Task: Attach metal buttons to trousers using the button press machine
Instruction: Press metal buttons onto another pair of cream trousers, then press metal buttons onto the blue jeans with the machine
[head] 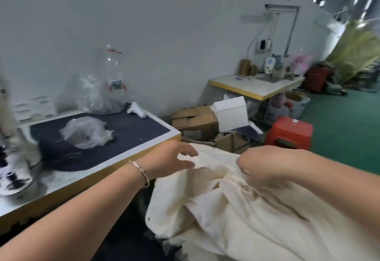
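**Both hands on the cream trousers, right of the work table**

We see the cream trousers (236, 209) lying in a loose, creased heap off the right edge of the table (115, 164), low in the head view. One small dark metal button (148, 218) shows on the fabric edge at the lower left of the heap.

We place the left hand (170, 161) at the top left of the heap. Its fingers (189, 151) are apart and only slightly bent, with the thumb lying against the fabric; no closed grip shows. A thin bracelet (140, 171) sits on the left wrist.

The right hand (259, 167) is at the top of the heap, well apart from the left. Its fingers are curled downward and clamped on a gathered fold of the trousers.

The button press machine (14, 166) stands at the left edge of the table, blurred and cut off by the frame. A dark cloth (127, 129) covers the far part of the table and carries a crumpled plastic bag (86, 132). A large clear bottle (114, 79) stands at the far edge, against the wall.

Beyond the right edge, cardboard boxes (195, 122) and a red stool (289, 133) rest on the floor.
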`<action>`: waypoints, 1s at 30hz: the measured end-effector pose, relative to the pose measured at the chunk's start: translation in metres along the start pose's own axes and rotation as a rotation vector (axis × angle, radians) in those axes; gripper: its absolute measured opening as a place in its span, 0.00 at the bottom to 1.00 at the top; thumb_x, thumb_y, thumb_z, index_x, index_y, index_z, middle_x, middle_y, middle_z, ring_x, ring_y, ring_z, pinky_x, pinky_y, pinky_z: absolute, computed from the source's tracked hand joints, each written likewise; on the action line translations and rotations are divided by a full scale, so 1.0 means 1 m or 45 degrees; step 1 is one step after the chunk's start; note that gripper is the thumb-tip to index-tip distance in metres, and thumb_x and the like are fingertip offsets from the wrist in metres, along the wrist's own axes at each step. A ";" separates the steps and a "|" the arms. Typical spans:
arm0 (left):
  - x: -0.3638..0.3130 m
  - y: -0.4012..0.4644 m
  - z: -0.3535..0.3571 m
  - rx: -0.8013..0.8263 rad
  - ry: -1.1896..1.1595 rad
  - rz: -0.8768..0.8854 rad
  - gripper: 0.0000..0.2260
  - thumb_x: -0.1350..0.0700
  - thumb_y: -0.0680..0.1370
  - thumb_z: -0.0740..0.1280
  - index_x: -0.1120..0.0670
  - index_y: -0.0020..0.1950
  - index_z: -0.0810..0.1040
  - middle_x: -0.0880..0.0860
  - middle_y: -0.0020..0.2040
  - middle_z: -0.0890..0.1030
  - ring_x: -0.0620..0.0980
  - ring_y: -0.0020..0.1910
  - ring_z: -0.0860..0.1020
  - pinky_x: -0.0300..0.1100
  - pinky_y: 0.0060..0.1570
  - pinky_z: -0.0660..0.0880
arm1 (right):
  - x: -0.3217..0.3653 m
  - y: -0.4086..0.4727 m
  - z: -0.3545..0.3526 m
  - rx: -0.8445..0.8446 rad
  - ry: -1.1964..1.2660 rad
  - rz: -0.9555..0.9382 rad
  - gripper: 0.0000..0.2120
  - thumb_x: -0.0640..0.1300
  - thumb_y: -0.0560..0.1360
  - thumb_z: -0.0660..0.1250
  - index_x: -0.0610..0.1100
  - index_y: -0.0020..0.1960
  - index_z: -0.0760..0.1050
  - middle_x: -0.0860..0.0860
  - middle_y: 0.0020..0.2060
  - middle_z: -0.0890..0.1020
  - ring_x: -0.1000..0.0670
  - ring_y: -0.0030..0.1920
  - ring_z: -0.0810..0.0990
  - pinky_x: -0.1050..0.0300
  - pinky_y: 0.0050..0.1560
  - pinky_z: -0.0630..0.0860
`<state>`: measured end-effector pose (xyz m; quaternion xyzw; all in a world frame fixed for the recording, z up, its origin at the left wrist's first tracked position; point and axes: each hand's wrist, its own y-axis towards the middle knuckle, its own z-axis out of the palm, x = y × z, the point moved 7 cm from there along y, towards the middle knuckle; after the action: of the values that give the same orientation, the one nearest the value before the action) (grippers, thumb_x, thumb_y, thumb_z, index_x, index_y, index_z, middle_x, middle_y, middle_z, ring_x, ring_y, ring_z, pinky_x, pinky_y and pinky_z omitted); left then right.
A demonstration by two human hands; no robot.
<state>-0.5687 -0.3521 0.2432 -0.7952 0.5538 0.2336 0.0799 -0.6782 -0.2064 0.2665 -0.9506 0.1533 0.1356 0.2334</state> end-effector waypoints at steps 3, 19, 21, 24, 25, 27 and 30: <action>0.024 -0.050 -0.068 -0.167 -0.039 -0.198 0.07 0.49 0.77 0.70 0.46 0.54 0.83 0.42 0.49 0.84 0.41 0.50 0.80 0.40 0.52 0.76 | 0.061 0.011 -0.074 -0.290 0.012 -0.260 0.16 0.48 0.77 0.59 0.52 0.64 0.69 0.53 0.55 0.76 0.49 0.54 0.76 0.53 0.49 0.75; 0.056 -0.655 -0.063 -1.119 0.013 -2.014 0.04 0.55 0.78 0.68 0.52 0.47 0.83 0.46 0.45 0.85 0.46 0.45 0.81 0.43 0.52 0.78 | 0.584 -0.117 -0.070 -0.351 -0.231 -2.143 0.15 0.47 0.74 0.64 0.51 0.61 0.73 0.54 0.47 0.80 0.48 0.49 0.77 0.56 0.45 0.73; 0.040 -0.698 0.000 -1.103 -0.038 -2.353 0.04 0.55 0.77 0.68 0.51 0.47 0.83 0.47 0.47 0.85 0.46 0.41 0.79 0.41 0.45 0.77 | 0.624 -0.134 -0.022 -0.249 -0.137 -2.201 0.16 0.45 0.74 0.64 0.50 0.61 0.74 0.52 0.51 0.81 0.48 0.52 0.78 0.55 0.47 0.74; 0.028 -0.717 0.096 -0.919 -0.241 -2.615 0.06 0.51 0.74 0.71 0.53 0.46 0.83 0.52 0.48 0.85 0.48 0.42 0.79 0.44 0.48 0.79 | 0.658 -0.138 0.058 -0.151 -0.120 -2.188 0.20 0.45 0.74 0.64 0.49 0.66 0.70 0.52 0.60 0.77 0.48 0.61 0.75 0.54 0.54 0.73; 0.027 -0.716 0.126 -0.802 -0.297 -2.646 0.11 0.48 0.73 0.71 0.53 0.50 0.83 0.53 0.52 0.85 0.49 0.46 0.79 0.44 0.52 0.78 | 0.663 -0.134 0.082 -0.132 -0.144 -2.169 0.21 0.45 0.74 0.64 0.48 0.67 0.69 0.51 0.63 0.75 0.47 0.63 0.74 0.53 0.56 0.73; 0.029 -0.707 0.177 -0.539 -0.356 -2.684 0.25 0.39 0.72 0.72 0.53 0.62 0.77 0.52 0.62 0.79 0.51 0.59 0.76 0.45 0.59 0.73 | 0.668 -0.119 0.124 -0.118 -0.241 -2.122 0.26 0.48 0.74 0.66 0.48 0.70 0.64 0.50 0.65 0.71 0.46 0.66 0.70 0.52 0.59 0.71; 0.034 -0.704 0.210 -0.397 -0.174 -2.791 0.41 0.33 0.68 0.71 0.51 0.74 0.63 0.53 0.72 0.63 0.55 0.74 0.62 0.49 0.70 0.64 | 0.669 -0.088 0.161 -0.023 -0.257 -2.025 0.36 0.56 0.72 0.68 0.48 0.74 0.58 0.49 0.68 0.65 0.46 0.69 0.64 0.51 0.63 0.68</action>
<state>0.0279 -0.0362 -0.0498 -0.8412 -0.4909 0.1470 0.1727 -0.0639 -0.2065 -0.0554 -0.7600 -0.5933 0.0150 0.2651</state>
